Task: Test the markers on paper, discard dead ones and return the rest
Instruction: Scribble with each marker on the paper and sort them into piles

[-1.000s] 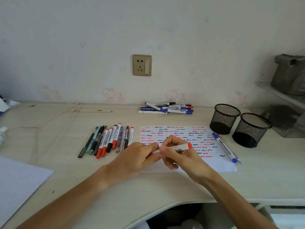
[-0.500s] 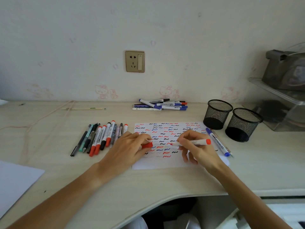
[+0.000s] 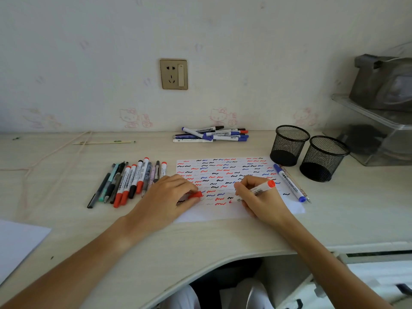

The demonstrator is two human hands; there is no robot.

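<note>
My right hand [image 3: 259,197] grips an uncapped red marker [image 3: 258,191] with its tip down on the white test paper [image 3: 225,172], which is covered in red, blue and black squiggles. My left hand [image 3: 169,195] rests on the paper's left part and pinches the red cap [image 3: 195,195]. Several markers and pens lie in a row [image 3: 131,180] left of the paper. Another pile of markers [image 3: 211,134] lies by the wall. A blue marker [image 3: 289,182] lies at the paper's right edge.
Two black mesh pen cups [image 3: 289,144] [image 3: 323,158] stand to the right of the paper. A clear plastic shelf unit [image 3: 374,130] fills the far right. A white sheet [image 3: 17,244] lies at the left front edge. A cord [image 3: 55,152] runs across the left desk.
The cap came off the red marker; my left hand carried it left, and my right hand lowered the marker's tip onto the paper.
</note>
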